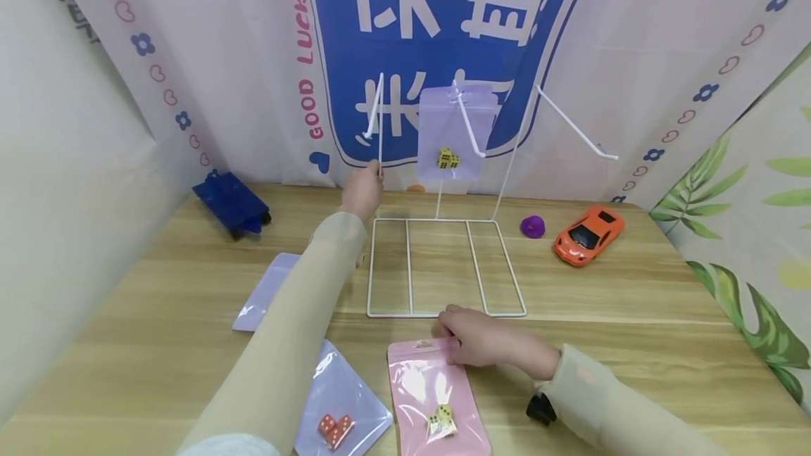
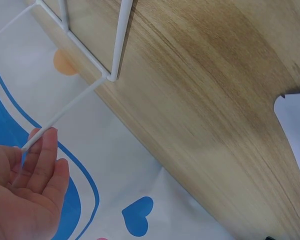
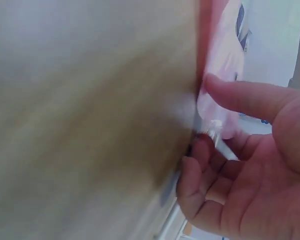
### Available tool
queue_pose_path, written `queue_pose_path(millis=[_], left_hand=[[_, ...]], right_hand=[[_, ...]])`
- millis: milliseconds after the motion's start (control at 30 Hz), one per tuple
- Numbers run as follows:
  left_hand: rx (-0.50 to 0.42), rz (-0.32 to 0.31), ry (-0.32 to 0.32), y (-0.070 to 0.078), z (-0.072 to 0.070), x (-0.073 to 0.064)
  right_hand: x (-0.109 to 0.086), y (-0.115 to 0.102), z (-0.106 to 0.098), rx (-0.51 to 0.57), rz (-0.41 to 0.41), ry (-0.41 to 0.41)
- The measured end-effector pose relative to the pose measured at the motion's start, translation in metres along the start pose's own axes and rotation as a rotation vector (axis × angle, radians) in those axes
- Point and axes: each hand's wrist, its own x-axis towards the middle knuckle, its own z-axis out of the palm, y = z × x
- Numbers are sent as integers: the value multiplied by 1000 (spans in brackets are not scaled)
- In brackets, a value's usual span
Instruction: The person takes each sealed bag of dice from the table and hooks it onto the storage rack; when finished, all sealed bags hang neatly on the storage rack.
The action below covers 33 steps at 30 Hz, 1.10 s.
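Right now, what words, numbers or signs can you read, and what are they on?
"GOOD LUCK": pink letters on the hanging cloth.
Big white Chinese characters on its blue panel: partly cut off, so I can't read them surely.
Dark writing at far left: too unclear.
Pink bag: no words I can make out.
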Motion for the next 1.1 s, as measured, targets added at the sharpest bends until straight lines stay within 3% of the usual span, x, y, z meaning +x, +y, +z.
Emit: queue_pose_path(millis=[200, 433, 533, 667, 733, 833, 933, 1100], left_hand=[[0, -3, 6, 1, 0, -2], [10, 8, 3, 2, -1, -2], [7, 5, 1, 3, -1, -2], [9, -1, 1, 3, -1, -1], [10, -3, 8, 3, 0, -1], [11, -1, 19, 2, 0, -1], [11, 4, 29, 2, 1, -2], [3, 15, 30, 2, 0, -2]], right_hand=[[-13, 10, -4, 147, -87, 46], [-34, 11, -49, 452, -252, 107], [-41, 6, -73, 525, -324, 227], [-48, -8, -107, 605, -271, 511], [-49, -16, -123, 710, -236, 651], [-47, -26, -142, 902, -270, 791], [-41, -33, -153, 1005, -298, 847], [-30, -35, -161, 1054, -230, 850]])
